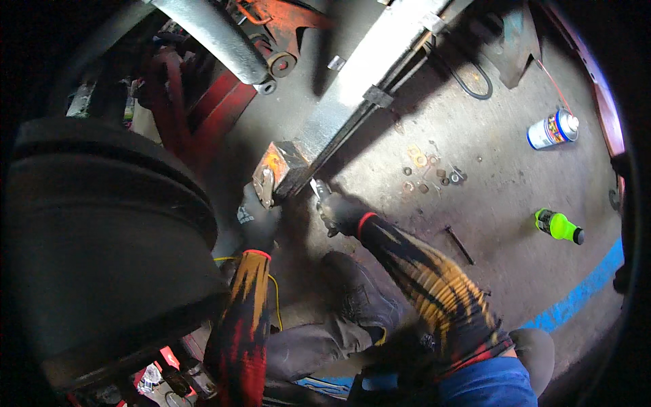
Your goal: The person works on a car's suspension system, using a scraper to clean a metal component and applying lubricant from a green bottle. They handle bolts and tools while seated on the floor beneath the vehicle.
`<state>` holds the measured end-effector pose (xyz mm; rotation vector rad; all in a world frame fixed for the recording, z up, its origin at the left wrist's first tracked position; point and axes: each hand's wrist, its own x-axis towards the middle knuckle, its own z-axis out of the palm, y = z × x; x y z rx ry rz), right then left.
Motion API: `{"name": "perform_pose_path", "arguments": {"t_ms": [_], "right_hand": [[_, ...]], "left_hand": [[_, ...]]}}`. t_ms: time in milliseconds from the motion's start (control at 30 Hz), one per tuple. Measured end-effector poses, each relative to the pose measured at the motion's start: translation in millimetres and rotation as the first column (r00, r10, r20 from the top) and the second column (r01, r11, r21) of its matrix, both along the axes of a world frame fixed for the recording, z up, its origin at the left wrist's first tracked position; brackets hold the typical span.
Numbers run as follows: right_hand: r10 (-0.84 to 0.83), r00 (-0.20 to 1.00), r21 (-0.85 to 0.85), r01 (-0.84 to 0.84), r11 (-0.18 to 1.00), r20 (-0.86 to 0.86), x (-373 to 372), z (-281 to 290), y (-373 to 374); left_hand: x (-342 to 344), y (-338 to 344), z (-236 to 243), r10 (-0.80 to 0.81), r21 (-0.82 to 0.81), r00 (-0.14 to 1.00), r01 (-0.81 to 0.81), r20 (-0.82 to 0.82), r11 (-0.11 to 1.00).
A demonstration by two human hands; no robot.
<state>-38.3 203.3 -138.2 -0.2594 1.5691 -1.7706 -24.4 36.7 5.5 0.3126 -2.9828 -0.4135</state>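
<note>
A light-grey square metal beam [336, 119] slants down toward me, and its near end shows a rusty orange face. My left hand [258, 220], in a dark glove, is closed at that end around a flat, worn metal piece [266, 187] lying against it. Just right of the beam's end, my gloved right hand [342, 214] grips a shiny metal hand tool [319, 190] with a pale narrow tip. Its exact kind is hard to make out. A dark line [352, 125] runs along the beam's right side.
Several nuts and washers [434, 173] lie on the concrete floor, with a dark bolt [460, 245] nearer me. At right are a spray can [553, 129] and a green bottle [559, 225]. A big dark tire [108, 244] fills the left; a red metal stand [203, 112] is behind it.
</note>
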Motion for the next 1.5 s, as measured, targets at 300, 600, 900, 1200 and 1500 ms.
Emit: {"name": "perform_pose_path", "arguments": {"t_ms": [300, 600, 900, 1200, 1500], "right_hand": [[-0.008, 0.893, -0.048, -0.016, 0.999, -0.451, 0.1, -14.5, 16.1], [-0.084, 0.970, 0.087, 0.107, 0.990, -0.229, 17.4, -24.8, 27.5], [-0.259, 0.948, 0.051, 0.272, 0.961, -0.187, 25.0, -19.2, -28.7], [-0.630, 0.777, 0.078, 0.629, 0.774, -0.015, 29.5, -15.9, -127.2], [-0.669, 0.457, 0.023, 0.816, 0.578, 0.586, 24.3, -49.4, -145.2]], "left_hand": [[-0.4, 0.4, -1.3, 0.020, -0.088, 1.000, -0.019, 0.017, 0.996], [0.1, 2.4, -0.5, -0.023, -0.078, 0.999, 0.021, -0.024, 0.997], [-1.2, 1.9, -0.4, -0.028, -0.060, 0.999, 0.027, -0.019, 0.998], [-0.5, 1.9, -3.1, -0.038, -0.119, 0.999, 0.034, -0.033, 0.992], [-0.5, 2.3, -2.1, -0.041, -0.108, 0.999, 0.038, -0.031, 0.993]]}}
